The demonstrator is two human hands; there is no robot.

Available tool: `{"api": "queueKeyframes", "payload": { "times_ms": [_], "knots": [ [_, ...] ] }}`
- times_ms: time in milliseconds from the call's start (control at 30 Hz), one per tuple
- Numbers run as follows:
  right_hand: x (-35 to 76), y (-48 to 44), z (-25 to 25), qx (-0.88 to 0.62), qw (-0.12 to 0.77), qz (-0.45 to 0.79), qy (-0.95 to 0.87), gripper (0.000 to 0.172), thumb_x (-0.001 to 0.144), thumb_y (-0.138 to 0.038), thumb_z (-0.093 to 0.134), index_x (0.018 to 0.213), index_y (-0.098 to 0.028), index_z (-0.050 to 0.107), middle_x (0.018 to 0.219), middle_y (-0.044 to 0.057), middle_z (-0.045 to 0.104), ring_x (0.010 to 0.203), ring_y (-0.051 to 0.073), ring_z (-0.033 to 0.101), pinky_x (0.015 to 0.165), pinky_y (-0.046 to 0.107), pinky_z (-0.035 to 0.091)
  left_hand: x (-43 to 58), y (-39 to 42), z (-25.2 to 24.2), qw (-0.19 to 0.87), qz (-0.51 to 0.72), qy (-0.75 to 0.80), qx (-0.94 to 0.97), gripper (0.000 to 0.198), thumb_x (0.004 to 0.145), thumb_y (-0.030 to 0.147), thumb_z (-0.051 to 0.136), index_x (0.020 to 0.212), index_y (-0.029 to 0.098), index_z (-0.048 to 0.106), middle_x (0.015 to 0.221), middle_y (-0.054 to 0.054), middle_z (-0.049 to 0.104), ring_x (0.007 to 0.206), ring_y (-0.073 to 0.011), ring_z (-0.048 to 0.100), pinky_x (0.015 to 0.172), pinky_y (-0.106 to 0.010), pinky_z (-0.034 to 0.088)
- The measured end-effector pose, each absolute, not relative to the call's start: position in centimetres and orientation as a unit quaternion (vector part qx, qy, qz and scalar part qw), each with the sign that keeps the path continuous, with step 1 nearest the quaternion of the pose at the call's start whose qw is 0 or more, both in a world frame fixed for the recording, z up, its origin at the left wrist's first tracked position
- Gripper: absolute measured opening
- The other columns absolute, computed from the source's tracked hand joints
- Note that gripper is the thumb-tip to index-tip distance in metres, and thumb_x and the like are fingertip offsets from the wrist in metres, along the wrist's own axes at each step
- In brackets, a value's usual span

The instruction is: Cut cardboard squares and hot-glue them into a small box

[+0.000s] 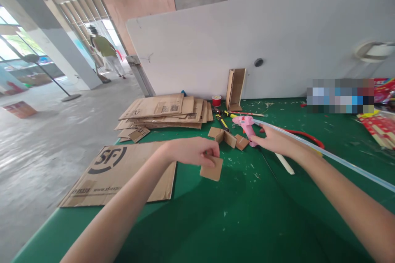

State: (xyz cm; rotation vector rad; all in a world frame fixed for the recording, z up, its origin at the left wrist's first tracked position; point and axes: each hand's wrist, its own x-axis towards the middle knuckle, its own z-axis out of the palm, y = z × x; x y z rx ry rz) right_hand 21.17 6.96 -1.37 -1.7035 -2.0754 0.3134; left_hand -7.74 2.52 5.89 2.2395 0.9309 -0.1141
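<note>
Pinching a loose, flat tan cardboard square point(213, 172), the left hand point(193, 151) hovers near apparently joined brown cardboard pieces point(230, 139) while the right hand point(275, 139) grips a pink plastic glue gun point(243, 121).

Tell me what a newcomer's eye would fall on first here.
Probably the pink hot glue gun, just right of centre, with the right hand at its handle and a long translucent glue stick running from its rear to the view's right edge. Next, the small cardboard square held in the left hand, near the middle. Then the large SF-printed cardboard sheet lying on the left of the green table.
</note>
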Motion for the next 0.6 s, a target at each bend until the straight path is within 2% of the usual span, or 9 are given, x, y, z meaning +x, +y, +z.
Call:
{"api": "queueKeyframes", "payload": {
  "times_ms": [67, 167, 267, 367, 467, 600],
  "knots": [
    [20.6, 6.8, -1.4, -0.631, 0.227, 0.112, -0.733, 0.047, 0.08, -0.059, 0.049, 0.102, -0.021, 0.066, 0.084, 0.008, 0.071, 0.076, 0.025, 0.064, 0.059, 0.03, 0.043, -6.5, 2.0, 5.0, 0.323, -0.079, 0.363, 0.871, 0.016, 0.08, 0.031, 0.056, 0.09, 0.02, 0.055, 0.091, -0.001, 0.063, 0.078, -0.0143, 0.058, 0.059, -0.023, 0.039],
    [19.7, 6.4, -1.2, -0.647, 0.219, 0.142, -0.716, 0.048, 0.085, -0.06, 0.04, 0.1, -0.021, 0.065, 0.084, 0.006, 0.071, 0.075, 0.023, 0.064, 0.062, 0.03, 0.043, -5.2, 1.7, 3.6, 0.3, -0.068, 0.372, 0.876, 0.013, 0.081, 0.032, 0.052, 0.087, 0.021, 0.053, 0.086, 0.001, 0.062, 0.072, -0.0128, 0.055, 0.055, -0.023, 0.036],
    [19.4, 6.4, -1.3, -0.611, 0.216, 0.185, -0.739, 0.037, 0.089, -0.051, 0.04, 0.098, -0.024, 0.062, 0.075, 0.002, 0.07, 0.069, 0.019, 0.064, 0.062, 0.028, 0.043, -5.1, 1.7, 3.4, 0.262, -0.047, 0.387, 0.883, 0.013, 0.082, 0.034, 0.049, 0.081, 0.02, 0.048, 0.076, 0.002, 0.058, 0.062, -0.0114, 0.05, 0.05, -0.024, 0.031],
    [19.2, 6.5, -1.7, -0.611, 0.201, 0.139, -0.753, 0.026, 0.085, -0.043, 0.048, 0.091, -0.021, 0.061, 0.077, 0.005, 0.069, 0.067, 0.02, 0.062, 0.06, 0.028, 0.04, -5.7, 1.7, 4.2, 0.222, -0.047, 0.393, 0.891, 0.02, 0.084, 0.039, 0.047, 0.077, 0.02, 0.043, 0.071, 0.002, 0.055, 0.06, -0.0114, 0.047, 0.049, -0.025, 0.029],
    [18.8, 6.4, -1.9, -0.627, 0.185, 0.114, -0.748, 0.021, 0.084, -0.036, 0.047, 0.082, -0.019, 0.059, 0.079, 0.008, 0.068, 0.066, 0.021, 0.06, 0.058, 0.029, 0.038, -6.0, 1.3, 5.0, 0.178, -0.054, 0.417, 0.89, 0.026, 0.084, 0.045, 0.046, 0.076, 0.02, 0.043, 0.073, 0.002, 0.056, 0.061, -0.0121, 0.048, 0.05, -0.026, 0.028],
    [18.5, 6.2, -1.8, -0.64, 0.222, 0.093, -0.73, 0.017, 0.084, -0.03, 0.043, 0.081, -0.019, 0.055, 0.08, 0.009, 0.066, 0.068, 0.022, 0.059, 0.058, 0.03, 0.038, -5.4, 0.4, 5.1, 0.149, -0.073, 0.398, 0.902, 0.022, 0.08, 0.041, 0.055, 0.078, 0.02, 0.047, 0.085, 0.001, 0.059, 0.068, -0.0133, 0.052, 0.051, -0.026, 0.029]
  ]
}}
